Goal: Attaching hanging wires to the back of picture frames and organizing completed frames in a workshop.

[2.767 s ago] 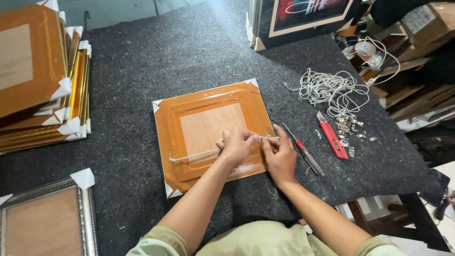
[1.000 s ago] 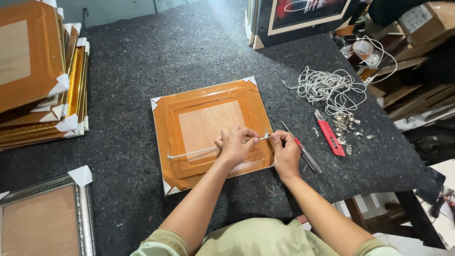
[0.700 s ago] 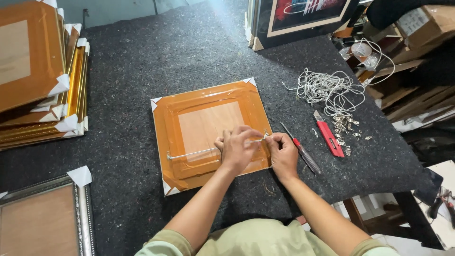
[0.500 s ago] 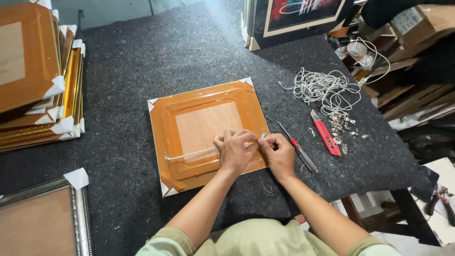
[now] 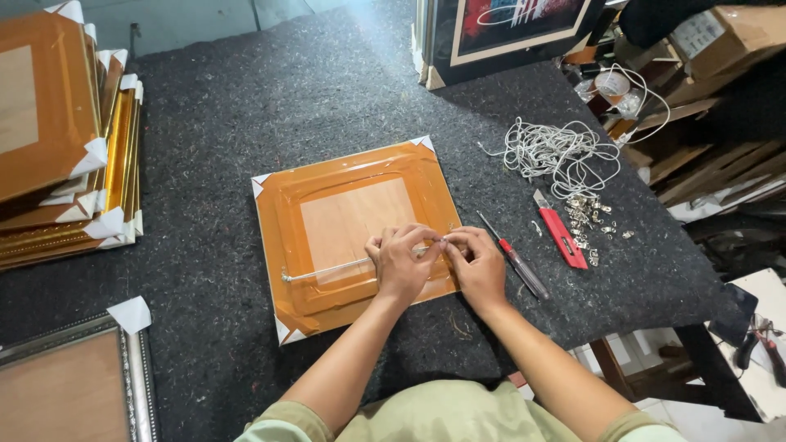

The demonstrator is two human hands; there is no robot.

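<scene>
An orange picture frame [image 5: 344, 188] lies face down on the dark felt table [image 5: 246, 106], wrapped in clear film with white corner guards. A white cord [image 5: 323, 271] runs across its back from a fastener near the left rail to its right rail. My left hand [image 5: 403, 260] and my right hand [image 5: 476, 263] meet at the frame's right side, both pinching the cord's right end. What the fingertips hold beyond the cord is hidden.
A red-handled screwdriver [image 5: 514, 260] and a red utility knife [image 5: 561, 233] lie right of the frame. Behind them sit a tangle of white cord [image 5: 557, 151] and small metal hangers [image 5: 591, 217]. Stacked frames [image 5: 57, 139] stand at left, a silver frame [image 5: 74, 385] at front left, a dark framed picture [image 5: 508, 33] at the back.
Both hands stay at the cord's right end on the frame, with only small finger movements. The view has shifted slightly; the frame has not moved.
</scene>
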